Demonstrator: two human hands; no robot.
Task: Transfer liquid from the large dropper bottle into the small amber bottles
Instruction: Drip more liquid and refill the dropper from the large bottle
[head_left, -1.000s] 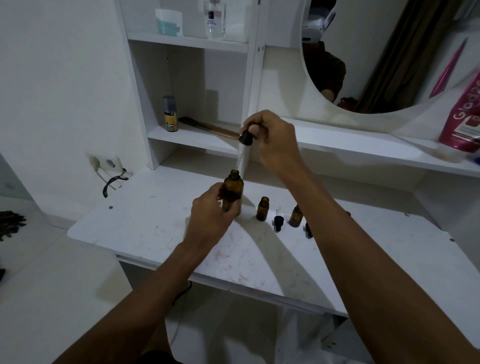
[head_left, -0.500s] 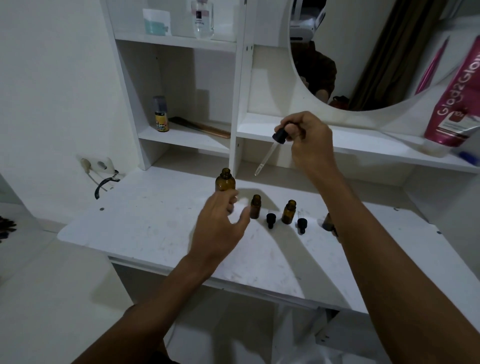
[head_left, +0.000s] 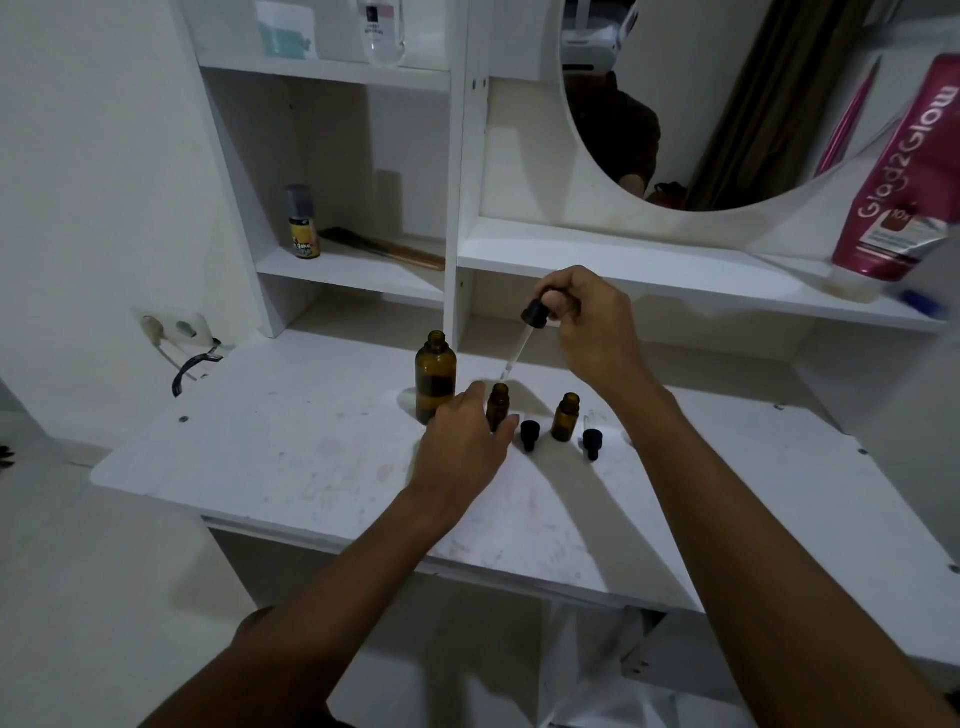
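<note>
The large amber bottle (head_left: 435, 382) stands uncapped on the white desk (head_left: 311, 457). Just right of it is a small amber bottle (head_left: 497, 404), which my left hand (head_left: 462, 447) holds between thumb and fingers. My right hand (head_left: 587, 322) pinches the black bulb of the dropper (head_left: 522, 343); its glass tip hangs just above that small bottle's mouth. A second small amber bottle (head_left: 565, 415) stands further right, untouched. Two black dropper caps (head_left: 530, 435) (head_left: 591, 442) lie in front of the small bottles.
A shelf unit rises behind the desk, with a yellow-labelled bottle (head_left: 304, 223) and a brush (head_left: 384, 249) on the lower left shelf. A pink tube (head_left: 904, 176) leans at the right beside a round mirror (head_left: 727, 104). A wall socket (head_left: 174, 327) with a cable sits left.
My left hand let go of the large bottle and moved right onto the first small bottle. My right hand lifted the dropper out and brought it down over that small bottle.
</note>
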